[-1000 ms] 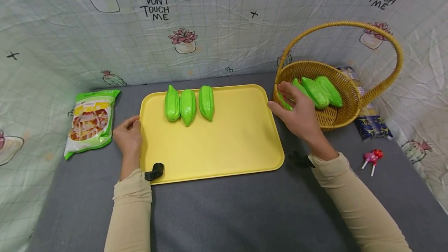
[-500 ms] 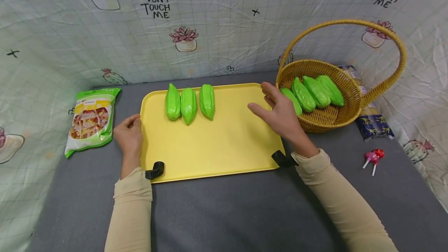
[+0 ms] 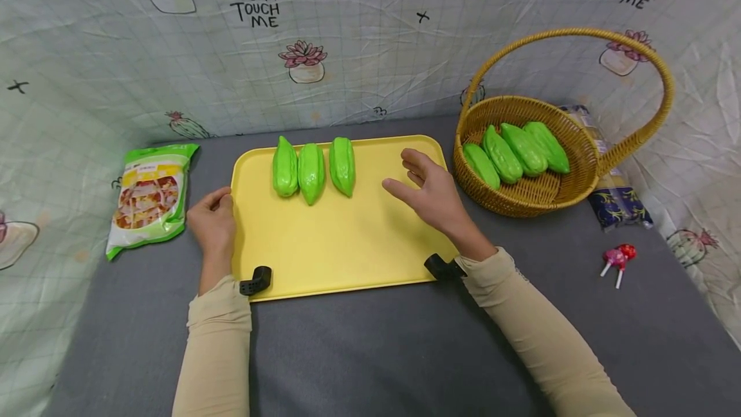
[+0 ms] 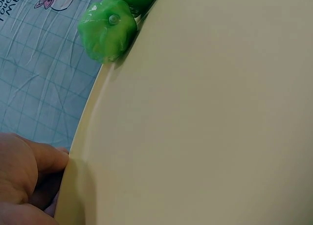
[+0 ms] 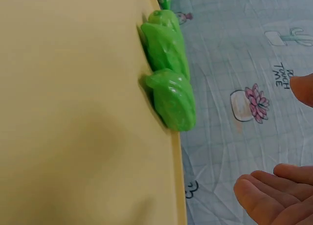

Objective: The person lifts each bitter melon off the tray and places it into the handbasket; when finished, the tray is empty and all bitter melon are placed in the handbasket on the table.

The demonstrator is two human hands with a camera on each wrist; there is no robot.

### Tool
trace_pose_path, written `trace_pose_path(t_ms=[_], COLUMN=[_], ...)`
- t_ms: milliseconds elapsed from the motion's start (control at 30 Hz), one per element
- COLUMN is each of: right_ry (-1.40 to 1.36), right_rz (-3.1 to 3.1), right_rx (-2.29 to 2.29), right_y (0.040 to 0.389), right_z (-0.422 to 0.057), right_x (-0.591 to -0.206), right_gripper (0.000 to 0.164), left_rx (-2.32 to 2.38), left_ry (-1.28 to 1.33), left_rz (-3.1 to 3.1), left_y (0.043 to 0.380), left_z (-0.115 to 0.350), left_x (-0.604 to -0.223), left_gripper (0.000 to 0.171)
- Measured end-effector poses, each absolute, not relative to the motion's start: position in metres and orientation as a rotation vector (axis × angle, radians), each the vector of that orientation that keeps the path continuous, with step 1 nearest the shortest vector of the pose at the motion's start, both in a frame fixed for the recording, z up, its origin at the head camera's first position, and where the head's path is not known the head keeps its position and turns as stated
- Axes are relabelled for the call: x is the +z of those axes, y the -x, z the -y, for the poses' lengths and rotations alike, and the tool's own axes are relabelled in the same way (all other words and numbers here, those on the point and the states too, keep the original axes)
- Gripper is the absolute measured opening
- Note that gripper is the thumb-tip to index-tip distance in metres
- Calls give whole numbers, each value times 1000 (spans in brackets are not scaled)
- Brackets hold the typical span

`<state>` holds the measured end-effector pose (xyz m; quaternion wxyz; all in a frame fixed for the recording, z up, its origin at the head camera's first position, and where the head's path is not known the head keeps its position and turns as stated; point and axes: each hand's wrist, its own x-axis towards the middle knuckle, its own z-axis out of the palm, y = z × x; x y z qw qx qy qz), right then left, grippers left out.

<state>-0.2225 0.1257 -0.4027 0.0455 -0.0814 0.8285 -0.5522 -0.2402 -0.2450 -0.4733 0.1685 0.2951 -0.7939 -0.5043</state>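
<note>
My left hand [image 3: 212,227] is at the left edge of the yellow tray [image 3: 347,243]. Its fingers are curled, and in the left wrist view they hold the tray's rim [image 4: 80,132] with a fingertip against it. Three green star fruits [image 3: 311,172] lie side by side along the tray's back edge, left of its middle. Over the right part of the tray hovers my right hand [image 3: 431,195], holding nothing, with thumb and fingers spread apart. In the right wrist view, the nearest star fruit [image 5: 171,100] lies away from those fingers.
A wicker basket [image 3: 515,204] with a tall handle holds several star fruits [image 3: 523,148] at the right. Behind it lies a dark blue patterned packet [image 3: 619,208]. Two lollipops [image 3: 618,256] lie at the far right, and a green-and-white food bag [image 3: 152,201] at the left.
My right hand has moved left, from the basket's near side to above the tray, with nothing in it. The left hand and the three star fruits on the tray have stayed put.
</note>
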Motion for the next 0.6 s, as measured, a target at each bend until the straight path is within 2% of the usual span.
trace_pose_path(t_ms=[267,600], right_ry=[222,204], right_rz=[-2589,-2510], right_rx=[-1513,-1494], right_y=[232,240], right_z=[-107,-87], right_x=[-412,-422], right_gripper=[74,87], left_rx=[-1450,-1445], left_ry=[-786,-800], left_rz=[2229,2242], left_y=[239,239], left_z=[245,245], left_x=[-473,-473], left_gripper=[27,28])
